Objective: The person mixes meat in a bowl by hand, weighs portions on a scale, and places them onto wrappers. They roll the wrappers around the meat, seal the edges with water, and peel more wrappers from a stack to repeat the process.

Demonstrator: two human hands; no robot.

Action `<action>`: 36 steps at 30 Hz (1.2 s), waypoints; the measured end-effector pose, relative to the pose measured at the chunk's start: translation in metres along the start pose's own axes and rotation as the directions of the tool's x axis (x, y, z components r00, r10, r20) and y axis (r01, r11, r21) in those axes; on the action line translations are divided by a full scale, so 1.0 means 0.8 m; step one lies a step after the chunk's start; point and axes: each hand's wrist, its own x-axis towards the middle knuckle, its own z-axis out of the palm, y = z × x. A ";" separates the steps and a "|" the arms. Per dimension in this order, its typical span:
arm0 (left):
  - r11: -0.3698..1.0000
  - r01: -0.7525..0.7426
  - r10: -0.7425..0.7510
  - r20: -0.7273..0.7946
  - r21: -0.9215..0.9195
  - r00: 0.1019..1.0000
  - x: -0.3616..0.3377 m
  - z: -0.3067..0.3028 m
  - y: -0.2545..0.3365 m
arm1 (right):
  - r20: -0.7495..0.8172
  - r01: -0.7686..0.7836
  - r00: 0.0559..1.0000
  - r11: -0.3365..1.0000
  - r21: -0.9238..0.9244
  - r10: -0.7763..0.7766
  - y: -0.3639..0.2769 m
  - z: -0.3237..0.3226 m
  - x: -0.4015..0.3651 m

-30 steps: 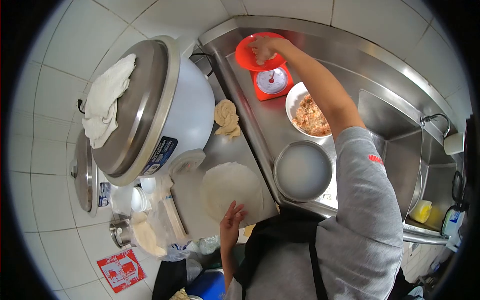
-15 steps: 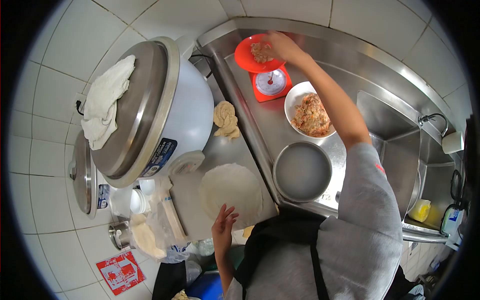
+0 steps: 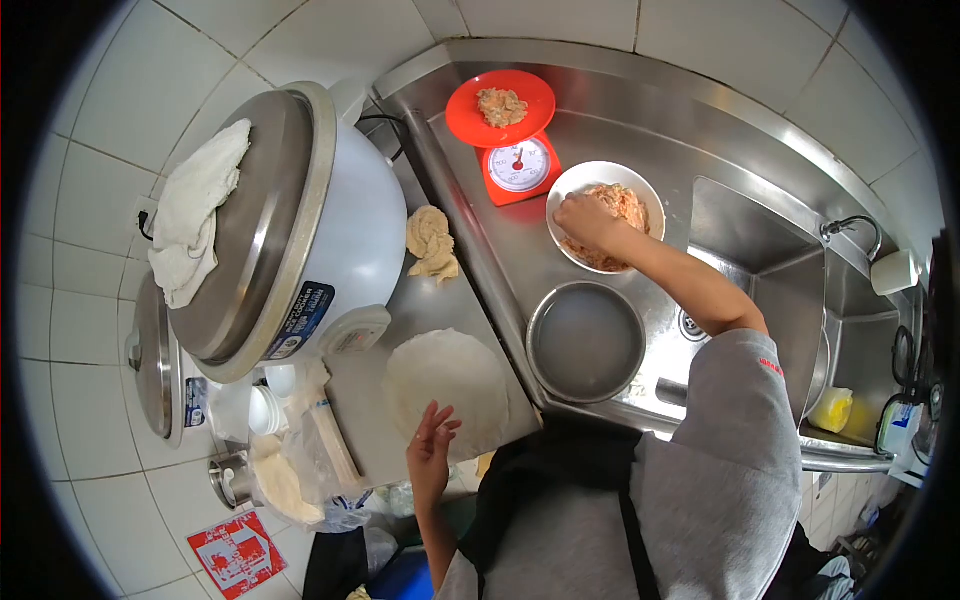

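Note:
My right hand reaches into the white bowl of orange-pink filling; its fingers are bent down into the mix and largely hidden. A clump of filling lies on the red dish of the kitchen scale. My left hand hovers at the near edge of a thin round dough sheet, fingers apart and holding nothing. A lump of dough rests farther back on the metal counter. Near the bowl stands a round metal pan of cloudy liquid.
A large cooker with a cloth on its lid stands at the left. Plastic bags and white cups sit in front of it. At the right is a sink with a faucet and a yellow sponge.
My right hand has moved from the scale's dish down to the bowl, leaving filling on the dish. My left hand stays by the dough sheet. The whole view has shifted slightly.

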 end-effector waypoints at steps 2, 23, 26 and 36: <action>1.000 0.013 -0.013 -0.004 0.020 1.000 -0.003 -0.001 -0.002 | -0.016 0.007 1.000 1.000 0.007 -0.007 0.003 -0.003 0.006; 0.998 0.008 -0.015 -0.133 -0.059 0.991 -0.029 -0.021 -0.027 | -0.278 0.094 0.795 0.344 0.934 0.538 0.116 -0.080 0.175; 1.000 0.002 -0.007 -0.163 -0.030 0.987 -0.032 -0.027 -0.024 | -0.225 0.017 0.799 0.355 0.935 0.557 0.117 -0.098 0.145; 1.000 -0.012 0.011 -0.084 -0.007 0.996 -0.014 -0.029 -0.009 | -0.136 -0.001 0.820 0.239 0.971 0.556 0.134 -0.092 0.129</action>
